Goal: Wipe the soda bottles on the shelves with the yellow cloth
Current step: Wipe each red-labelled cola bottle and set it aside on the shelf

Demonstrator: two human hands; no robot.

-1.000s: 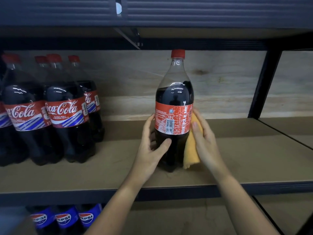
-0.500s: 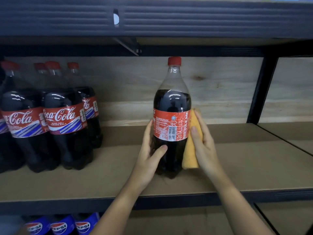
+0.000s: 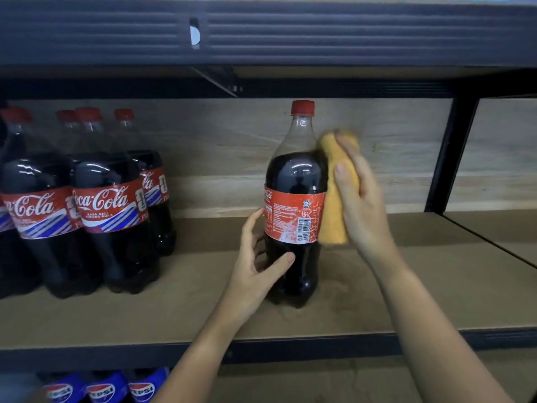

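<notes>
A tall cola bottle with a red cap and red label stands upright on the brown shelf board, its barcode side facing me. My left hand grips its lower body from the left, thumb across the front. My right hand holds the folded yellow cloth and presses it against the bottle's right side, from the shoulder down to the label's lower edge.
Several Coca-Cola bottles stand grouped at the shelf's left. Pepsi bottles show on the shelf below. A dark upright post divides the shelf from the bay at right. A dark shelf beam runs overhead.
My right hand has slid the yellow cloth up the bottle's right side, from the lower body to the shoulder. My left hand keeps its grip low on the bottle.
</notes>
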